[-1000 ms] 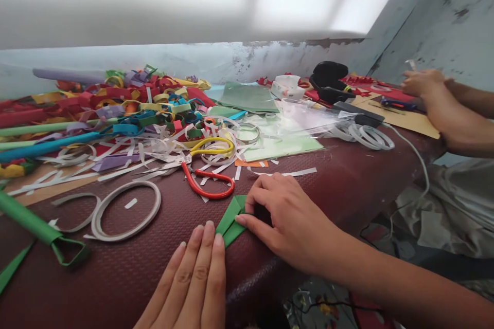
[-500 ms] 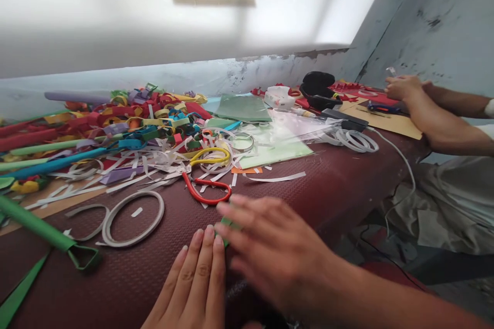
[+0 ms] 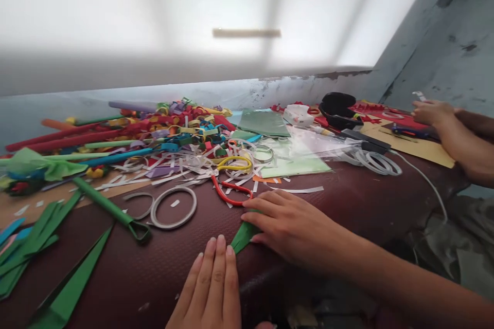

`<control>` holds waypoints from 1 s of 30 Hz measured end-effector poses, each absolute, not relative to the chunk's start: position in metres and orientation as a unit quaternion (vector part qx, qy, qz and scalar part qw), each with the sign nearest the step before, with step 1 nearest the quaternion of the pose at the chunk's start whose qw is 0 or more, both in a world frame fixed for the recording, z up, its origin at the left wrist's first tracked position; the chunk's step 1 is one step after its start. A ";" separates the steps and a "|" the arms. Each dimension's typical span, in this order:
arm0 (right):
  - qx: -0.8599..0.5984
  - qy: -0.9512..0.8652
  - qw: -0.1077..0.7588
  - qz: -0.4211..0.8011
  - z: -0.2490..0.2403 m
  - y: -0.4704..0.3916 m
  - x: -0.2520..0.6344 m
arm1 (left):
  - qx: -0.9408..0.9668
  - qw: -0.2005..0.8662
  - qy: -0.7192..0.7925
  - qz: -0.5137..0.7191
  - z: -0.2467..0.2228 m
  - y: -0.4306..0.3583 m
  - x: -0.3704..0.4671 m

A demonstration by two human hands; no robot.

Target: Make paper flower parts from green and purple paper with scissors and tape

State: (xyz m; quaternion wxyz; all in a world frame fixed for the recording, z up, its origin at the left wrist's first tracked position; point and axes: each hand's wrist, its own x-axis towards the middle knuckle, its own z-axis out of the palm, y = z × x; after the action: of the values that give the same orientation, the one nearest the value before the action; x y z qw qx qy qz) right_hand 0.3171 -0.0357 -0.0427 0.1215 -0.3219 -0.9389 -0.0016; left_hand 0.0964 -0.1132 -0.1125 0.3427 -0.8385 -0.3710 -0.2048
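A green paper piece (image 3: 244, 236) lies at the front edge of the dark red table. My right hand (image 3: 287, 221) is on its upper end, fingers closed round it near the red scissor handle. My left hand (image 3: 214, 282) lies flat, fingers stretched out, its fingertips at the paper's lower left end. Scissors with one red handle (image 3: 231, 195) and one yellow handle (image 3: 235, 163) rest just beyond. Left of them are a grey ring (image 3: 173, 223) and a rolled green paper tube (image 3: 104, 204) with a looped end.
Colourful paper chains and strips (image 3: 162, 131) heap at the back left. Green strips (image 3: 33, 247) lie at the left. Plastic-covered sheets (image 3: 297, 162), a black case (image 3: 338, 108) and a coiled white cable (image 3: 376, 162) are right of centre. Another person's hand (image 3: 436, 113) is at far right.
The view has shifted left, so the scene sits further right. My hands are further apart, and more of the green paper shows between them.
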 end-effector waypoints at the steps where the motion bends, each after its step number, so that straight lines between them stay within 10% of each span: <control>1: -0.299 -0.948 0.098 0.042 -0.033 -0.028 0.313 | -0.842 0.334 -0.367 -0.211 -0.109 -0.112 0.096; 9: -0.301 -0.934 0.008 0.191 0.003 -0.008 0.287 | -0.861 0.128 -0.398 -0.290 -0.073 -0.111 0.088; 18: -0.200 -0.880 0.374 0.216 0.015 0.014 0.227 | -0.799 -0.114 -0.528 -0.264 0.029 -0.060 0.027; 22: -0.217 -0.778 0.564 0.169 0.001 0.033 0.199 | -0.659 -0.184 -0.560 -0.467 0.051 -0.022 -0.008; 30: -0.103 -0.945 0.190 0.245 -0.046 0.026 0.182 | -0.511 -0.333 -0.495 -0.618 0.009 0.008 -0.007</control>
State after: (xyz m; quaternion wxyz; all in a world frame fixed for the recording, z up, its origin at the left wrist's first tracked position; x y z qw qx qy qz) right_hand 0.1824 0.0261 -0.0460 0.1903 -0.1031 -0.9452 0.2445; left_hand -0.0074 0.0082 0.0094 -0.3333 -0.5112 -0.4950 -0.6185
